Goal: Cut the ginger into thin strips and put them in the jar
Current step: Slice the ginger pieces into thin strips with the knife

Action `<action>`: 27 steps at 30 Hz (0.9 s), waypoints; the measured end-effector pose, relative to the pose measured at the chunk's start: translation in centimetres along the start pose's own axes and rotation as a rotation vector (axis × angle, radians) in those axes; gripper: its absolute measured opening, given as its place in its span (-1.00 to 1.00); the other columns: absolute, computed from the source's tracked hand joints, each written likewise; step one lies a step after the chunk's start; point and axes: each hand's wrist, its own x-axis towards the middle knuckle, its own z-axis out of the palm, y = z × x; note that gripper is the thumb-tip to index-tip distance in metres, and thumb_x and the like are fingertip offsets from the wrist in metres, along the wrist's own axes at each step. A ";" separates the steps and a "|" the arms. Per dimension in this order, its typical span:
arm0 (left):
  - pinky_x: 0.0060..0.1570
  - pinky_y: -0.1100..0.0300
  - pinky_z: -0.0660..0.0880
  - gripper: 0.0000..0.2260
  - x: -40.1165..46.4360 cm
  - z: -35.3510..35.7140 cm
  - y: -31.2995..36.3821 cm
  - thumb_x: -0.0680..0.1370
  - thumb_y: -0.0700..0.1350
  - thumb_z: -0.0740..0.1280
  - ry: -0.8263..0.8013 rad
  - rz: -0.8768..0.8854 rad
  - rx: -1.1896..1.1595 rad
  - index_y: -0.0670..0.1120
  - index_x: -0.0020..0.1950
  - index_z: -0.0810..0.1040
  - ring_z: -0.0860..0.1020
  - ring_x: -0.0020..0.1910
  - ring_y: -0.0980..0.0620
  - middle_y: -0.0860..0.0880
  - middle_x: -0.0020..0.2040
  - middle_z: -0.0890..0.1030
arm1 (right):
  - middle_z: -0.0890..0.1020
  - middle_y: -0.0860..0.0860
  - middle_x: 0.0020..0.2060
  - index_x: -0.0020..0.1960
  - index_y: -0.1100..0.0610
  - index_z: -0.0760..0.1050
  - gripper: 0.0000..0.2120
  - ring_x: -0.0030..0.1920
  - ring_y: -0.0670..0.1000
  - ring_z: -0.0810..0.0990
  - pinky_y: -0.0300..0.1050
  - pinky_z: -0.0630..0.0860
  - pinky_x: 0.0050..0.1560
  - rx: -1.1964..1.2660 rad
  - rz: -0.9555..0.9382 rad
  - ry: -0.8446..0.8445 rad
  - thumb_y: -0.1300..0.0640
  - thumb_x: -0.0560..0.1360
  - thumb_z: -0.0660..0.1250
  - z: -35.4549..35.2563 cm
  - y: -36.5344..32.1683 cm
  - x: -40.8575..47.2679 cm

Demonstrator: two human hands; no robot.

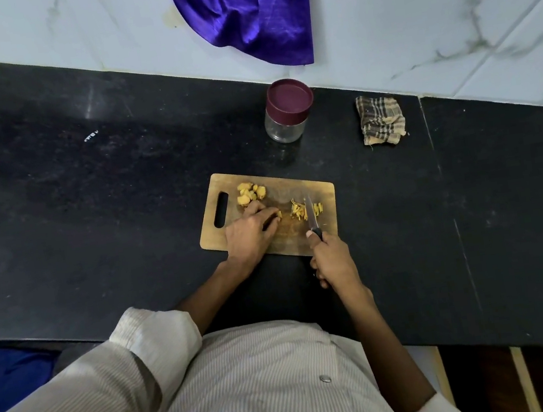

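Open black counter (91,212) left and right of cutting board (288,238); behind it, lidded jar (287,113) stands near, checked cloth (380,120) farther right, purple cloth (244,12) hangs over wall.

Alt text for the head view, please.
A person's right hand holds a knife over ginger strips on a wooden cutting board; the left hand grips a ginger piece. A lidded jar stands behind.
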 end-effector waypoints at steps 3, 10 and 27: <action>-0.29 0.20 0.43 -0.77 0.0 0.0 -0.1 0.57 0.02 0.31 -0.004 0.004 -0.004 0.01 0.18 0.61 0.56 -0.14 0.06 0.03 0.07 0.54 | 0.45 0.03 -0.38 0.07 0.06 0.44 -0.78 -0.49 -0.05 0.40 -0.16 0.36 -0.54 -0.005 -0.012 0.007 -0.06 0.68 0.12 -0.2 0.0 -0.1; -0.29 0.24 0.38 -0.77 -0.1 -0.3 0.2 0.57 0.01 0.33 -0.003 0.004 -0.004 -0.01 0.18 0.61 0.56 -0.13 0.06 0.03 0.08 0.55 | 0.42 0.01 -0.38 0.14 0.02 0.43 -0.79 -0.49 -0.06 0.35 -0.17 0.33 -0.53 0.010 -0.021 -0.047 -0.06 0.68 0.11 0.2 0.1 -0.4; -0.16 0.06 0.53 -0.69 0.2 -1.5 1.5 0.61 -0.10 0.26 -0.046 0.054 -0.139 -0.02 0.36 0.49 0.51 -0.08 0.04 -0.04 0.08 0.50 | 0.49 0.09 -0.15 0.13 0.11 0.46 -0.70 -0.21 0.09 0.47 0.05 0.49 -0.14 -0.193 -0.105 0.005 -0.10 0.67 0.12 1.2 0.9 0.4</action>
